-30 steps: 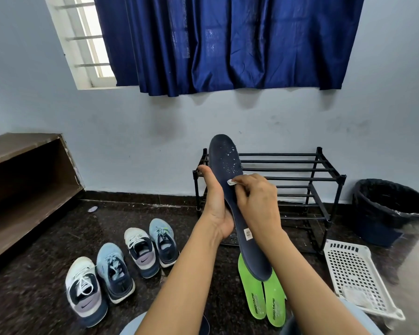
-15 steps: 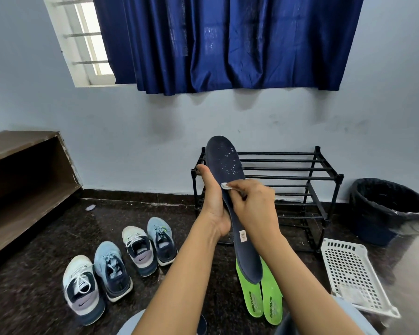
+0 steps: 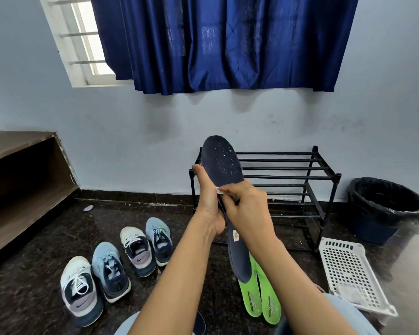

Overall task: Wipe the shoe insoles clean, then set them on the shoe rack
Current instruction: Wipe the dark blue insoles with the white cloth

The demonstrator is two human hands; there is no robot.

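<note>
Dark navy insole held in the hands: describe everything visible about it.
The dark navy, foam-looking insole stands nearly upright, rounded toe end up, heel end down. White specks dot its upper part; a small pale label sits lower down. The left hand grips its left edge, thumb up along it, and the right hand pinches a small white wipe against its middle. It is held in the air in front of the black metal shoe rack.
</note>
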